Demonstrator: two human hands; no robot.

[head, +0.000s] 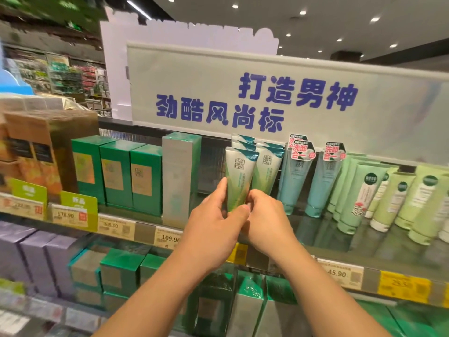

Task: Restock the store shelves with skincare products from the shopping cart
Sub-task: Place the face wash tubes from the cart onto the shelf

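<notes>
On the shelf (pixel 315 229), both hands, left hand (pixel 213 222) and right hand (pixel 264 220), pinch one tube (pixel 239 176) upright, fingers curled around its base, boxes (pixel 131 176) at nine o'clock.

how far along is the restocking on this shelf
Done: several matching tubes already stand in the row behind. In hand: the left hand and right hand both grip the front green-white tube, setting it on the shelf. Left: letting go; the cart is out of view, so the remaining stock is unknown.
</notes>
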